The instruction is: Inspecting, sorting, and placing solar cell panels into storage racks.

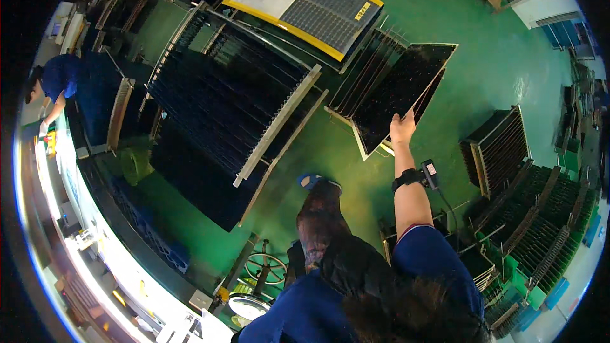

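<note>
My right hand (401, 128) reaches forward at arm's length, its fingers closed round the near edge of a black rack (406, 82). Pale rims edge this rack, and thin rods or slats run along its left side. It stands tilted on the green floor; whatever lies inside it is too dark to make out. A black strap with a small device (416, 176) sits on my right wrist, and a cable hangs from it. Of my left arm only the blue sleeve (286, 308) shows; my left hand is out of view.
A large slotted rack (273, 133) stands left of centre, with a yellow-edged grey cart top (318, 9) beyond it. More racks (499, 152) stand at the right. A person in blue (62, 79) leans over a brightly lit bench (95, 216) at the left. A handwheel (265, 268) is near my legs.
</note>
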Demonstrator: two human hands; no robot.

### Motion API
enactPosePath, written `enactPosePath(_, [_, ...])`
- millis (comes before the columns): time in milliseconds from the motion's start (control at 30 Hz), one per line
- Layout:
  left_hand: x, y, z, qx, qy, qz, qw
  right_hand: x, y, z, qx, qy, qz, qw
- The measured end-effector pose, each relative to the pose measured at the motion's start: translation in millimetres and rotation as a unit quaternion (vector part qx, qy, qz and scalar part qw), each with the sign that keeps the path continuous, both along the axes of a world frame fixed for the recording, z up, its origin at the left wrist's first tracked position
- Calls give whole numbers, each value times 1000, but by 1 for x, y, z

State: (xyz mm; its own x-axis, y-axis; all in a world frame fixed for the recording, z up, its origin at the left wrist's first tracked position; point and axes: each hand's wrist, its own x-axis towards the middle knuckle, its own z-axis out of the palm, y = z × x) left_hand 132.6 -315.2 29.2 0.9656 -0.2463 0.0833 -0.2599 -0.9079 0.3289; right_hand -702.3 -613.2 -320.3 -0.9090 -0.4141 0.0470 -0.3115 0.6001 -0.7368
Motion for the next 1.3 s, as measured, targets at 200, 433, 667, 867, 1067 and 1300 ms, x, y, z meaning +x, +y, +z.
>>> enactPosePath(200, [-2, -15, -5, 13, -17, -3, 1000, -29, -30, 13, 143, -99, 0, 985])
enactPosePath(433, [-5, -14, 0, 20, -45, -2, 999, -76, -61, -24, 153, -111, 40, 981])
enactPosePath(667, [-12, 4, 2, 23, -75, 14, 997, -91, -84, -16, 168, -243, 35, 955])
enactPosePath(867, [-13, 3, 10, 31, -95, 4, 995, -91, -86, 24, 115, -309, 10, 944])
enactPosePath(1067, [3, 67, 35, 42, -134, 38, 989, -34, -29, -23, 106, -146, 19, 983])
enactPosePath(1300, [32, 266, 24, 195, -247, -15, 949, 212, 46, -3, 337, -211, 576, 714])
